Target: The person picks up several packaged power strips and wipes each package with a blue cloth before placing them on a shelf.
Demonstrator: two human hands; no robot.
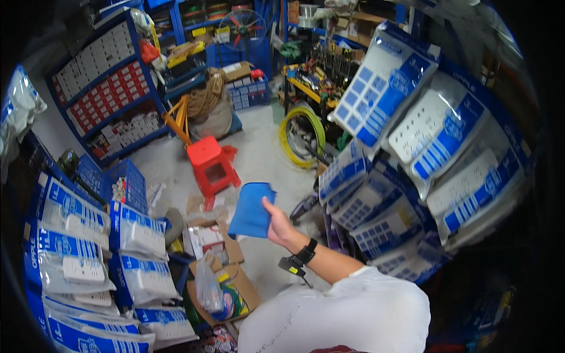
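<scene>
In front of my white shirt (pixel 326 313), my right hand (pixel 280 225) holds a folded blue cloth (pixel 250 211) by its right edge. The thumb lies on top of the cloth, and the other fingers are hidden behind it. A black strap (pixel 306 252) circles the wrist, with a small black device (pixel 290 265) hanging beside it. Beyond the cloth, a red plastic stool (pixel 207 161) stands on the floor. My left hand is out of view.
Packaged power strips hang at left (pixel 84 269) and right (pixel 423 128), close to my sides. Open cardboard boxes (pixel 249 289) sit on the grey floor (pixel 258 141). Farther off are a yellow cable coil (pixel 284 150), a blue crate (pixel 132 183), stocked blue shelving (pixel 106 84) and a fan (pixel 242 30).
</scene>
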